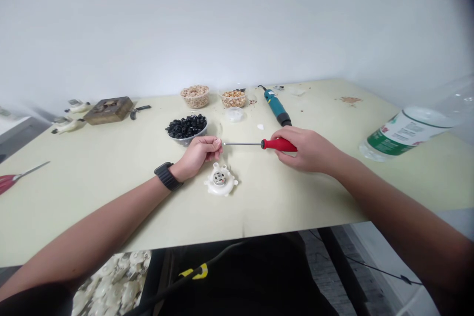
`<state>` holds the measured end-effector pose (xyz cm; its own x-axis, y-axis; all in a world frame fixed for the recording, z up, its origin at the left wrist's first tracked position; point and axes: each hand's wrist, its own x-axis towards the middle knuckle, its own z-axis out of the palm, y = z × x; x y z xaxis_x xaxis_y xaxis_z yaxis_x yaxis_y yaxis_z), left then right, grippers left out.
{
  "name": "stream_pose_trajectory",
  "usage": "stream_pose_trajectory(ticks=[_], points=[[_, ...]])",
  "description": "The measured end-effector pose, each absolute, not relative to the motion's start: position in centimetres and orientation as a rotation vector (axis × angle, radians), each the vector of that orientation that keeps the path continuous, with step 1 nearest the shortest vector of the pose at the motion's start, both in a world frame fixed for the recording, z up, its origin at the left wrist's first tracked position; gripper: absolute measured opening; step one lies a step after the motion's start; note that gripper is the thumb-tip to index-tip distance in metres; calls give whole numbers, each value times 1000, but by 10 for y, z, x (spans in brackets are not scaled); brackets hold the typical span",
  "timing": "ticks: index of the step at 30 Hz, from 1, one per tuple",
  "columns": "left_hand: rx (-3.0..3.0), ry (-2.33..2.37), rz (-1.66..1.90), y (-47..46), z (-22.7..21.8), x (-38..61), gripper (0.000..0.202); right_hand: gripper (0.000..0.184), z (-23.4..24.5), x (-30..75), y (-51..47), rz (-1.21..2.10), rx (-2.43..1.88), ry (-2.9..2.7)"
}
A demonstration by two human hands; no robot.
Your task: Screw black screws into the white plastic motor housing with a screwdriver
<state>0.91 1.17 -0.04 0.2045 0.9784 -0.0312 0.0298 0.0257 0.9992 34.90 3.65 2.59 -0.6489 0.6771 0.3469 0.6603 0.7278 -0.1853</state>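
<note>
My right hand [301, 149] is closed around the red handle of a screwdriver [279, 144], whose shaft lies level and points left. At its tip, the fingers of my left hand [202, 154] are pinched together; whatever is between them is too small to make out. Just below my left hand, a white plastic housing with a round metal motor [220, 180] in its middle rests on the table. Right behind the left hand stands a clear bowl of small black parts [187, 127].
Farther back are a tub of beige pieces [195, 96], a tub of orange-brown pieces [233, 98], a round lid [234, 114] and a teal power tool [276, 106]. A large bottle [403, 131] leans at right. Leftward lie a wooden block [108, 110] and another screwdriver [18, 177].
</note>
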Motion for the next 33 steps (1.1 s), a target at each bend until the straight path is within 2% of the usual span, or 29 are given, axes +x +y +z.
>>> stream_pose_trajectory(ticks=[3, 8, 14, 21, 26, 33], points=[[1299, 1079, 1020, 12, -1, 9, 31, 20, 26, 349, 37, 81, -962, -2538], [1297, 1082, 1003, 12, -1, 9, 30, 21, 26, 348, 34, 34, -1153, -2536], [1291, 1092, 989, 11, 1, 10, 29, 18, 26, 350, 37, -23, -951, -2523], [1301, 1103, 992, 10, 2, 11, 32, 19, 26, 349, 34, -41, -1096, -2533], [1307, 1109, 992, 10, 3, 11, 33, 19, 27, 350, 35, -24, -985, -2544], [1312, 1108, 988, 10, 3, 12, 33, 20, 30, 349, 34, 90, -1155, -2549]])
